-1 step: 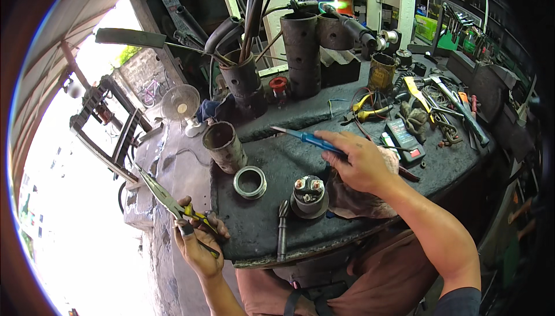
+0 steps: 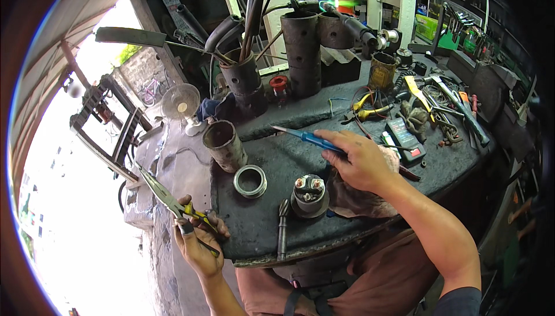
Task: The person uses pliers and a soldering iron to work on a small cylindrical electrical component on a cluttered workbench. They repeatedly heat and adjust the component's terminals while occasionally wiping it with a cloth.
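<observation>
Grips long-nose pliers (image 2: 165,196) in the left hand (image 2: 199,244), fingers closed around the yellow-and-black handles, nose pointing up and leftward, beside the left edge of a dark worktop (image 2: 257,226). Holds a slim blue-handled tool (image 2: 315,140) in the right hand (image 2: 363,163), fingers closed around the handle, pale tip pointing left above the worktop. Has a crumpled brown cloth (image 2: 354,201) beneath that hand, near the front edge. Has, between both hands but nearer the right, an upright metal cylinder (image 2: 309,197) topped by two copper-coloured studs, with a fluted metal shaft (image 2: 282,232) just left of it. Has, farther left, a metal ring (image 2: 250,195) lying near an open can (image 2: 228,153). Faces, toward the back, a red-topped jar (image 2: 279,88) and a lit torch (image 2: 355,29) resting on a dark can (image 2: 335,36). Has, toward the right, a black meter (image 2: 403,137), yellow-handled pliers (image 2: 374,112) and a tangle of other tools.
</observation>
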Demonstrator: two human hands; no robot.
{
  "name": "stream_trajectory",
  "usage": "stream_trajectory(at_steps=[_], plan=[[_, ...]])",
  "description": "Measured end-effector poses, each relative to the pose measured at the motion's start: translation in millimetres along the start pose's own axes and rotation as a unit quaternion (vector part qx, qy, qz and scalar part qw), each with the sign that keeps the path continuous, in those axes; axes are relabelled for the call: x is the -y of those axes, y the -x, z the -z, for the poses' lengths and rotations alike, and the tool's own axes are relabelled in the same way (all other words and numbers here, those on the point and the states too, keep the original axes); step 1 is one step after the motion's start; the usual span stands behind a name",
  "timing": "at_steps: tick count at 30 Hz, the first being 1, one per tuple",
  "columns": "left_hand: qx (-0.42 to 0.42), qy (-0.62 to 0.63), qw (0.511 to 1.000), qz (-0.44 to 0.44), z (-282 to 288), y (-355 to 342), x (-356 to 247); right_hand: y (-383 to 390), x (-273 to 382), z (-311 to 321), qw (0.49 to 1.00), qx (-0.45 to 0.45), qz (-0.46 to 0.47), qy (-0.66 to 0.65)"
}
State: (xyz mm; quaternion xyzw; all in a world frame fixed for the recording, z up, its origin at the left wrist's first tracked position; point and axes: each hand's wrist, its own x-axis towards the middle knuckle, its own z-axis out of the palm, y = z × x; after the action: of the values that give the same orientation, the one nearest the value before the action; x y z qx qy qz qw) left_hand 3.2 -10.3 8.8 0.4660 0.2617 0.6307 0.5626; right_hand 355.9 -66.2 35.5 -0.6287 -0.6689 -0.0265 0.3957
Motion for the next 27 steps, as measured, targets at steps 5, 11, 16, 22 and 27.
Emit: stream_trajectory(at_steps=[5, 11, 16, 22, 27], plan=[[0.0, -0.004, 1.0, 0.001, -1.6, -0.4, 0.7, -1.3, -2.7, -2.9, 1.0, 0.004, -0.008, 0.02], [0.009, 0.004, 1.0, -0.005, -1.8, -7.0, 3.5, -6.6, -4.0, 5.8, 0.997, 0.024, -0.004, 0.071], [0.006, 0.017, 1.0, -0.004, 0.4, -6.3, 5.1, -6.0, -1.8, 17.1, 0.995, -0.097, 0.019, -0.007], [0.021, 0.034, 0.999, -0.01, 2.0, -8.5, 5.9, 3.4, 8.4, 19.1, 0.984, 0.085, -0.033, 0.156], [0.009, 0.04, 0.999, -0.009, 1.0, -6.8, 5.8, 3.2, 10.8, 26.3, 0.991, -0.11, 0.037, 0.062]])
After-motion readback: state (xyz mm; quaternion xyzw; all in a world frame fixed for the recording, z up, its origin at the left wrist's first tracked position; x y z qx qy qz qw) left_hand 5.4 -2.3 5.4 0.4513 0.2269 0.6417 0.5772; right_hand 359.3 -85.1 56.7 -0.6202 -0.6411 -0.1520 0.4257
